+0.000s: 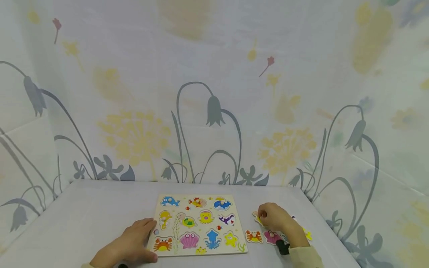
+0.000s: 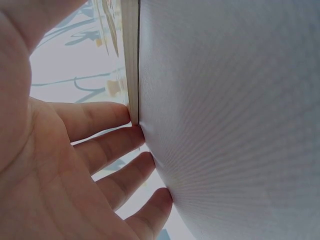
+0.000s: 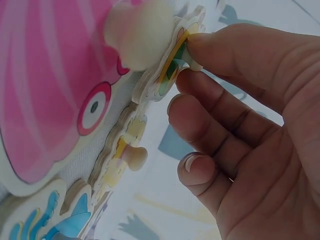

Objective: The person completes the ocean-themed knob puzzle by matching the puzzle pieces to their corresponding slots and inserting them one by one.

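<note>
A wooden sea-animal puzzle board [image 1: 172, 231] lies flat on the table. My left hand [image 1: 135, 240] rests along its left edge; in the left wrist view the relaxed fingertips [image 2: 112, 116] touch the board's side and the tabletop. To the right of the board, my right hand [image 1: 276, 219] pinches a yellow-and-green puzzle piece, apparently the turtle [image 3: 172, 65], between thumb and index finger. Close by are a crab piece [image 1: 254, 236] and a pink shell piece [image 1: 271, 237] with a pale knob. The right hand partly covers other pieces.
Near the right hand lie a blue piece [image 3: 70, 222], a pale yellow piece [image 3: 117, 167] with a knob and a bright yellow piece [image 1: 308, 234]. Knobbed pieces, including a blue whale [image 1: 226, 205], sit in the board's top row. A flower-printed curtain [image 1: 214, 149] surrounds the table.
</note>
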The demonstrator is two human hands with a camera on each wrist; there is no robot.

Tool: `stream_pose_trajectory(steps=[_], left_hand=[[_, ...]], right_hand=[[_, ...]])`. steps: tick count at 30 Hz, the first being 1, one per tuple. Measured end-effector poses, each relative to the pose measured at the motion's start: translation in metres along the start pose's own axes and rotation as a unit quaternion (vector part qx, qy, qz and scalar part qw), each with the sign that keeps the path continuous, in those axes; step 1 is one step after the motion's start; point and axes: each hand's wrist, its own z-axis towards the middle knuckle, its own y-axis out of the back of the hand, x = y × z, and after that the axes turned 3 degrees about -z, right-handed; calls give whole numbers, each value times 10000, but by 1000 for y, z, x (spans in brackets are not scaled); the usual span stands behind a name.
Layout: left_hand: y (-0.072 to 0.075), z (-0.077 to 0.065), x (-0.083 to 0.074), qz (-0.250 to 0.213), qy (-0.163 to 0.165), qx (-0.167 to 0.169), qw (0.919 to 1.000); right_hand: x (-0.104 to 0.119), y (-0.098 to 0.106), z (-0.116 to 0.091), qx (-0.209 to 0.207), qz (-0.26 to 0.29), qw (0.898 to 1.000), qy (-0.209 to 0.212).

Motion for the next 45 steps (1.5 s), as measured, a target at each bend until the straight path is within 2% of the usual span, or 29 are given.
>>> stream_pose_trajectory(steps=[9,24,29,37,45], left_hand=[[-1,2,2,-53,74,15,10000],[-2,2,-2,-89,16,84,9999],[-1,2,-1,-101,-22,78,9999],[0,0,0,-169,39,38,9998],[1,-2,-2,-252,-24,-3,9997]], right_hand=[[12,1,4,-19,-127,9999,105],[53,-3,18,6,-359,9962,794],[72,-5,29,-91,-646,9916,1114],[109,-12,46,48,-591,9846,1645],[143,-23,60,261,-775,9802,1803]])
